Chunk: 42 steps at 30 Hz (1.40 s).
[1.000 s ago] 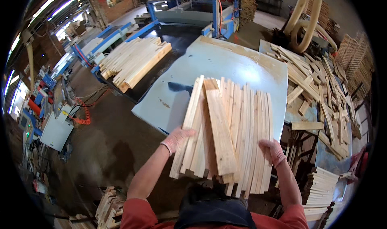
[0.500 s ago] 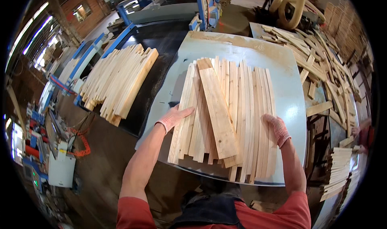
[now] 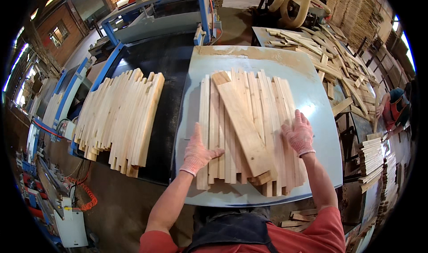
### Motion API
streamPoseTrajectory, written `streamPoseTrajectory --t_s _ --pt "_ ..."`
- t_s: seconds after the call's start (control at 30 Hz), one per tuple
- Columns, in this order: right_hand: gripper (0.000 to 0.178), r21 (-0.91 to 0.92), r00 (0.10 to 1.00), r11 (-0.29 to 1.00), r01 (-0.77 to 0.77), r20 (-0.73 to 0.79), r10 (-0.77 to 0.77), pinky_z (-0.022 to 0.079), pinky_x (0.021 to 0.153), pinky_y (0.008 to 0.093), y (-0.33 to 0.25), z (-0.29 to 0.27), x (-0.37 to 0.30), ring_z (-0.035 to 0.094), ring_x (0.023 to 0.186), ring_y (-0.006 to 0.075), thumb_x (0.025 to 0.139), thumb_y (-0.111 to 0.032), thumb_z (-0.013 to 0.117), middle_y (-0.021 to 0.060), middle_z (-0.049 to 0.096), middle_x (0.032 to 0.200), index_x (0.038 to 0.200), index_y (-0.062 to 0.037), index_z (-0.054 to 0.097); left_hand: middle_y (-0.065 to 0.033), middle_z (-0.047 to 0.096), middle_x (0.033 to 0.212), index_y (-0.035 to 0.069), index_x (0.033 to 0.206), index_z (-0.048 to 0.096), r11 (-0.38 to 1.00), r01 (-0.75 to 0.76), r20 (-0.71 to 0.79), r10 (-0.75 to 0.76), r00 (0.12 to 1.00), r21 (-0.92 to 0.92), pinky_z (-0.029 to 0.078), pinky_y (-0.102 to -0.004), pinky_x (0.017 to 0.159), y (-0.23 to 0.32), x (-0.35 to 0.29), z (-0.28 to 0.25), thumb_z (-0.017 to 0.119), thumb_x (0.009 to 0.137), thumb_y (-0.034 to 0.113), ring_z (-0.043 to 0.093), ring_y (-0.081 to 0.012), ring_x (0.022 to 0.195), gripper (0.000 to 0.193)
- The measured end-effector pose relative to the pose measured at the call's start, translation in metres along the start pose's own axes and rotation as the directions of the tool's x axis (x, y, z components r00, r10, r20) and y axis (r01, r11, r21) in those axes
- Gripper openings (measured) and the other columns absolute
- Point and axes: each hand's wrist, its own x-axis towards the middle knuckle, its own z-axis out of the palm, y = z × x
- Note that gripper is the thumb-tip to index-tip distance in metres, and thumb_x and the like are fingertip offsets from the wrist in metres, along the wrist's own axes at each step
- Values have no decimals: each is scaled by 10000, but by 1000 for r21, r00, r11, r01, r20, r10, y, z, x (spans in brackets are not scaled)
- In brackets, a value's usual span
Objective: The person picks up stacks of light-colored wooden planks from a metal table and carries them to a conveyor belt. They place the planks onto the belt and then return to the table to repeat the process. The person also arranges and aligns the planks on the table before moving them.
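Note:
A row of pale wooden strips (image 3: 282, 132) stands side by side on a light grey-blue table (image 3: 323, 168), their ends uneven. Across the top, slanting from far left to near right, lie wider boards (image 3: 243, 124). My left hand (image 3: 197, 154), in a pinkish knit glove, presses against the row's left side, thumb stretched over the strips and fingers pointing forward. On the row's right side rests my right hand (image 3: 298, 135), gloved alike, its fingers extended and partly spread. Neither hand is wrapped round a strip.
Another batch of strips (image 3: 118, 115) lies to the left on a black surface (image 3: 162, 124) by a blue-framed machine (image 3: 203, 12). Loose wood pieces (image 3: 330, 66) pile up at far right. A co-worker (image 3: 394, 108) stands at the right edge, near stacked strips (image 3: 371, 159).
The strips now sit closer together between my hands. My left hand has turned its fingers forward along the side; my right hand has opened out flatter. The whole view has shifted.

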Motion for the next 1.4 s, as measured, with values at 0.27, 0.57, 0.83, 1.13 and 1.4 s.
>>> streamPoseTrajectory --t_s 0.27,0.57,0.83,1.13,1.4 --pt "1012 31 949 993 117 290 -121 404 1221 496 -157 -7 -60 494 1453 455 893 -579 767 293 539 1544 1624 -8 362 -300 481 1574 -2 1714 89 1000 3 187 -2 982 -5 426 -462 1213 6 11 -31 960 639 572 530 -440 1425 1498" --pt "1071 -29 966 999 -46 253 52 512 1106 500 -184 -14 -53 597 1328 448 762 -326 806 284 643 1389 1679 -77 312 -267 200 1766 165 1723 278 892 -305 258 225 940 333 216 -566 1303 33 -26 -30 837 744 667 207 -461 1628 1234" --pt "1040 -23 968 987 -159 195 160 505 1131 469 -132 -41 -55 597 1326 415 819 -344 780 271 628 1400 1691 -70 285 -206 206 1787 178 1724 297 719 -511 482 276 832 471 82 -713 1280 53 -70 -33 829 672 783 136 -429 1657 1325" --pt "878 -133 978 987 -93 172 115 500 1115 450 -106 -28 -55 621 1267 399 866 -336 725 249 654 1345 1625 -65 378 -177 308 1753 157 1673 399 647 -576 472 354 807 499 108 -693 1298 20 -48 -52 850 699 715 219 -392 1644 1210" --pt "844 -99 978 993 -62 194 80 521 1065 483 -107 -31 -54 652 1206 420 852 -304 716 253 696 1255 1583 -28 396 -178 217 1784 164 1694 347 788 -295 323 131 937 540 137 -682 1295 52 -8 -33 773 818 664 177 -413 1648 1095"
